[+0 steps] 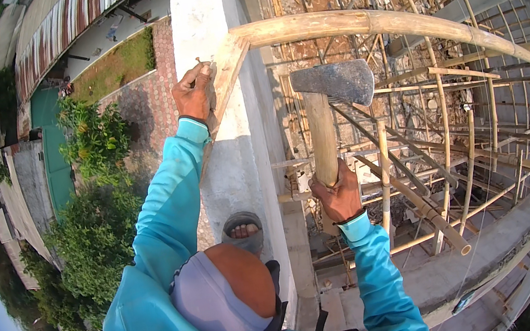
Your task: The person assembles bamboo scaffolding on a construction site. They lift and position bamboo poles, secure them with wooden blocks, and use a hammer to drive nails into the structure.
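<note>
My left hand (193, 91) pinches a nail (198, 60) by its shank, with the head sticking up past the fingertips. It is held at a wooden plank (228, 78) that slants over the top of the white wall (201, 2). Against the plank's upper end lies a long bamboo pole (332, 23), reaching off to the right. My right hand (339, 194) is wrapped round the wooden handle (322, 135) of a hatchet. The hatchet's dark steel head (338, 81) is raised, apart from the nail and plank.
My sandalled foot (243, 230) stands on the narrow wall top below my bent knee (227, 296). To the right is a deep drop with bamboo scaffolding (446, 130) and a concrete beam (475, 264). Left, far below, lie a paved path (153, 93) and leafy trees (100, 240).
</note>
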`<state>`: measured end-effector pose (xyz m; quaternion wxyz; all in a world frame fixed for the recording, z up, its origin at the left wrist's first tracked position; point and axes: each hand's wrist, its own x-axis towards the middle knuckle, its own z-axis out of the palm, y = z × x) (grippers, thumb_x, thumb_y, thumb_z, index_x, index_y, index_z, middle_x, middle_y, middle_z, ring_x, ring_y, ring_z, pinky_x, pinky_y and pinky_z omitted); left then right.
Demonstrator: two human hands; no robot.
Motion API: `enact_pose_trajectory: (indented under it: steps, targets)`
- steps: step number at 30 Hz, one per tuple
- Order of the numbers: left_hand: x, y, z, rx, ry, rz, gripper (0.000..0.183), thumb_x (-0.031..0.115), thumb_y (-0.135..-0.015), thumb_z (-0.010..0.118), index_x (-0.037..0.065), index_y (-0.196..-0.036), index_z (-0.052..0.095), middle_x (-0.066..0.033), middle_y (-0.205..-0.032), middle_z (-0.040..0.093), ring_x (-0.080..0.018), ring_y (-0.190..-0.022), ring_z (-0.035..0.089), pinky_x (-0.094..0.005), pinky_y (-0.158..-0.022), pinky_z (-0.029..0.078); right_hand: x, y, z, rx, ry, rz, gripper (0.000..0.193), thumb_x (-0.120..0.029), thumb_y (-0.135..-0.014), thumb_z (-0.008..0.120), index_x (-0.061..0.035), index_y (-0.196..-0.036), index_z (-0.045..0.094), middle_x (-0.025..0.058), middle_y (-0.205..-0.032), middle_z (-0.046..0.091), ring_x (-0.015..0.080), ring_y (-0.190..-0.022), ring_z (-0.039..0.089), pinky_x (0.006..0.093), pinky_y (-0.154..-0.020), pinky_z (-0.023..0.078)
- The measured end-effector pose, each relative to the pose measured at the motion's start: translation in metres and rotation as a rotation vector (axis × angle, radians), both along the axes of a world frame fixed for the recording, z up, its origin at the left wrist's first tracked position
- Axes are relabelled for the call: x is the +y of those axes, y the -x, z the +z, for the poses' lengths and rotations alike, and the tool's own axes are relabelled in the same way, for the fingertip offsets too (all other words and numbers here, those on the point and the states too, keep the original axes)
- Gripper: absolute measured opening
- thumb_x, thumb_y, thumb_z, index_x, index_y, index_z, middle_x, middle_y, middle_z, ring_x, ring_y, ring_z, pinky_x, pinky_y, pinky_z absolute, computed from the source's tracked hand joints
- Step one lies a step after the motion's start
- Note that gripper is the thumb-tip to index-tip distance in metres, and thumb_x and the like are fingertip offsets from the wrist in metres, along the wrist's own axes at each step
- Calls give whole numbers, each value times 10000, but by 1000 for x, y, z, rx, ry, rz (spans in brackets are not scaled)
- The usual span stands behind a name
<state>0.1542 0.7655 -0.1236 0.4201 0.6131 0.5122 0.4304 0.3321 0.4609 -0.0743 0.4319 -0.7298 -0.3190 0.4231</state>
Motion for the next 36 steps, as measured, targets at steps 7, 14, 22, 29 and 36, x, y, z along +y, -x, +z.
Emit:
enact_pose_trajectory:
  steps: [7,14,22,29,36]
  targets:
    - [-6,-4,-18,-87,0,-25,182,88,-951,694,-39,-1081,693,-105,-998,740,-154,-936,688,-291,-861,532,31,-1,13,-165,28,11,435,-202,-900,714,65,-1191,531,303,-808,669,478,-729,679,500,-653,543]
    - [-14,-5,-13,82,-126,5,209,113,-952,697,-46,-1087,687,-131,-955,756,-158,-894,699,-296,-813,551,91,-3,73,-409,-417,58,480,-147,-911,731,62,-1273,493,248,-829,660,430,-686,684,474,-612,542]
    - [-13,0,-21,165,-166,-50,188,104,-935,672,-19,-1069,718,-172,-942,758,-224,-855,739,-324,-768,568,140,20,67,-603,-275,318,390,-270,-985,607,25,-1202,475,246,-901,628,437,-733,688,516,-600,563]
    - [-15,-3,-20,186,-161,-11,203,88,-912,693,-41,-1066,720,-154,-998,760,-186,-919,716,-320,-835,560,145,6,64,-571,-79,376,400,-254,-960,658,57,-1148,492,305,-840,660,500,-766,662,557,-692,533]
    - [-16,-5,-12,236,-221,0,190,121,-875,723,-7,-1012,757,-194,-1035,745,-319,-918,724,-377,-839,571,144,16,74,-559,-407,255,414,-278,-966,662,51,-1152,493,280,-827,658,460,-689,675,511,-578,545]
